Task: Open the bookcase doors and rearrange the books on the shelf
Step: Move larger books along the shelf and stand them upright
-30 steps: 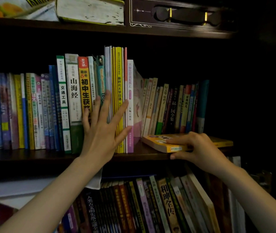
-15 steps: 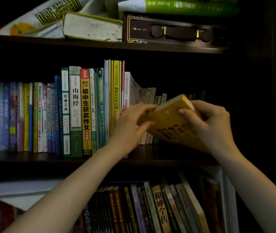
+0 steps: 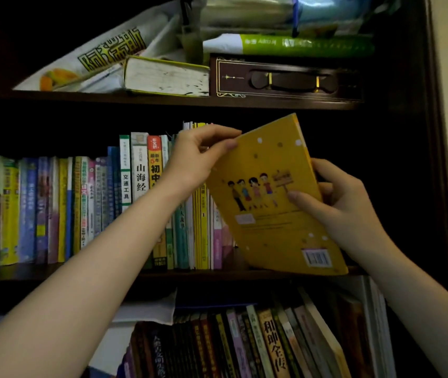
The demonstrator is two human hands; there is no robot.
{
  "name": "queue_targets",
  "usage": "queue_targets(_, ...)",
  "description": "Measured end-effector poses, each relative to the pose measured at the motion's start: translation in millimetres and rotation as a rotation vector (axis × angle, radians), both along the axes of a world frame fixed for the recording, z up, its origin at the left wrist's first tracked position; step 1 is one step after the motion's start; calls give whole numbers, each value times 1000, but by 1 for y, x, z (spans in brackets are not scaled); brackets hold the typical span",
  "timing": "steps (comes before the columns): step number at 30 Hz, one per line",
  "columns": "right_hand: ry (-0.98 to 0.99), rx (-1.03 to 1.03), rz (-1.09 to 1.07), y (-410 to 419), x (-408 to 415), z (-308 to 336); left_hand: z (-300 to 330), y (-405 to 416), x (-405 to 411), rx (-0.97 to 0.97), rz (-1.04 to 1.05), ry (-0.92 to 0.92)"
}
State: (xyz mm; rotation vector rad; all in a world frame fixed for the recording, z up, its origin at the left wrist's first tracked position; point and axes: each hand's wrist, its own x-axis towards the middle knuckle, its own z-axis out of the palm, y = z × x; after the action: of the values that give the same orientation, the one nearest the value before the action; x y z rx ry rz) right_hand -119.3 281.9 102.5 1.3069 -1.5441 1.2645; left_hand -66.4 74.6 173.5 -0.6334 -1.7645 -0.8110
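A yellow book (image 3: 269,197) with cartoon children and a barcode on its cover is held tilted in front of the middle shelf (image 3: 54,272), back cover toward me. My left hand (image 3: 195,159) pinches its upper left edge. My right hand (image 3: 337,197) grips its right edge, thumb on the cover. A row of upright books (image 3: 86,208) fills the left part of the middle shelf. The books behind the yellow book are hidden.
The upper shelf holds a lying thick book (image 3: 165,76), a dark box with gold trim (image 3: 285,77) and a green-spined book (image 3: 299,45). The lower shelf carries leaning books (image 3: 272,345). The bookcase's dark side panel (image 3: 441,159) stands at the right.
The yellow book lay flat on the shelf under my right hand; both hands have lifted it and turned it up, its cover now facing me. My left hand left the upright books.
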Motion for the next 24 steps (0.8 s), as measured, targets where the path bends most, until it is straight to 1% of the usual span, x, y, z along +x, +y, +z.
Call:
queue_targets(3, -2, -108, 19, -25, 21, 6, 5, -19, 17, 65, 6, 25)
queue_targets(6, -63, -184, 109, -54, 44, 11, 3, -50, 39, 68, 180, 71)
queue_targets(8, -125, -219, 166, -78, 59, 14, -9, -71, 58, 58, 297, 105)
queue_targets(11, -199, -253, 194, -123, 79, 11, -46, -102, 83, 81, 359, 114)
queue_targets(12, -223, -267, 189, -140, 86, 8, -59, -112, 90, 91, 359, 87)
queue_targets(15, -279, -330, 216, -190, 101, -3, -92, -142, 107, 109, 340, -69)
queue_targets(18, -294, -343, 213, -233, 111, -11, -102, -168, 118, 126, 268, -199)
queue_targets(21, -323, -272, 245, -269, 119, -15, -100, -192, 126, 189, 182, -309)
queue_targets(24, -354, -162, 338, -292, 124, -13, -101, -213, 127, 197, 136, -352)
